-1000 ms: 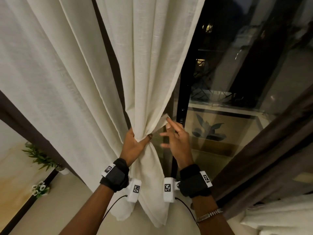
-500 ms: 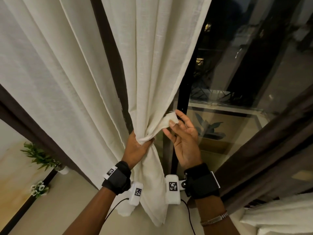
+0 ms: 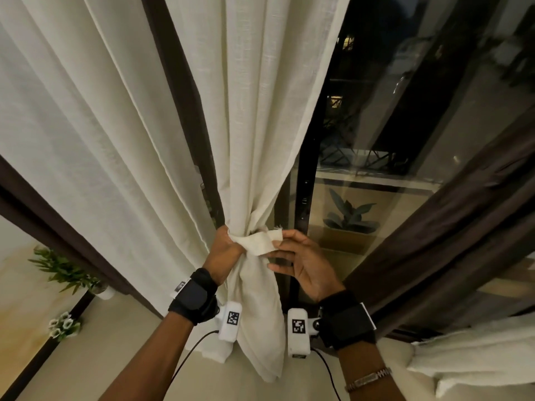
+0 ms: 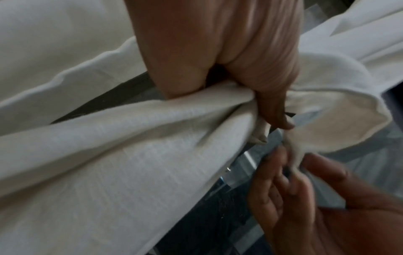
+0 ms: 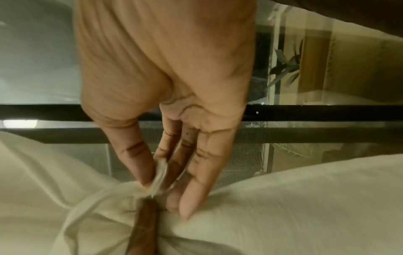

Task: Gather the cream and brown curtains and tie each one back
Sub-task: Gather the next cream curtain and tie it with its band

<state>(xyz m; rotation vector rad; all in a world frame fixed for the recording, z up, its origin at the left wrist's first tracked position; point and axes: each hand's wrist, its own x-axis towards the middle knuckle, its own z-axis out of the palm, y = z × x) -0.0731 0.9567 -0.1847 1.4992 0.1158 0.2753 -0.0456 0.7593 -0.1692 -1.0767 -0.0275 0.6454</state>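
Cream woven-fabric curtain (image 3: 254, 140) bunched in left hand (image 3: 224, 250), fingers wrapped tight round it. Cream cloth tie strip (image 3: 262, 241) crosses bunch w/ end pinched betw. thumb & fingers of right hand (image 3: 304, 264). Brown curtain (image 3: 451, 227) hangs right of right hand.

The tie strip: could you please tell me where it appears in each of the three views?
Head: tie strip at centre, running from the left hand to the right hand.
Left wrist: right of centre, looping down to the right hand's fingers.
Right wrist: lower centre, pinched.
Shared landmark: the gathered cream curtain.
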